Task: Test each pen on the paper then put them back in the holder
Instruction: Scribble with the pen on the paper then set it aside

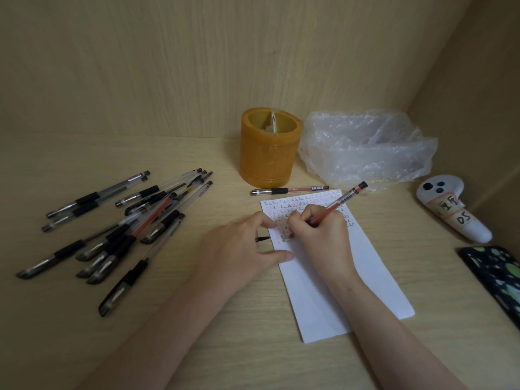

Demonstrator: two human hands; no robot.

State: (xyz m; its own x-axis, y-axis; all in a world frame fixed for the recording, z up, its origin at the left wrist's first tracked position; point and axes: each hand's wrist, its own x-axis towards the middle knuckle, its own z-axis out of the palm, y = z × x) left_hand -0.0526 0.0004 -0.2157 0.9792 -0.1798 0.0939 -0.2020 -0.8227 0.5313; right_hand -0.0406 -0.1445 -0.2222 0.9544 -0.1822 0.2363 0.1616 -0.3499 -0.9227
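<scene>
While your right hand [318, 235] pinches a red pen [337, 205], its fingers curled round the barrel and the tip down on the paper [346, 277], your left hand [239, 249] lies flat at the sheet's left edge, thumb pressing the paper and fingers holding a black cap [263, 239]. Rows of small red and black characters fill the paper's far end. At far centre stands the holder [267, 156], a capped red pen [289, 190] just near of it; loose pens [121, 226] lie left on the surface. A white controller [450, 206] at right reads "DS".
</scene>
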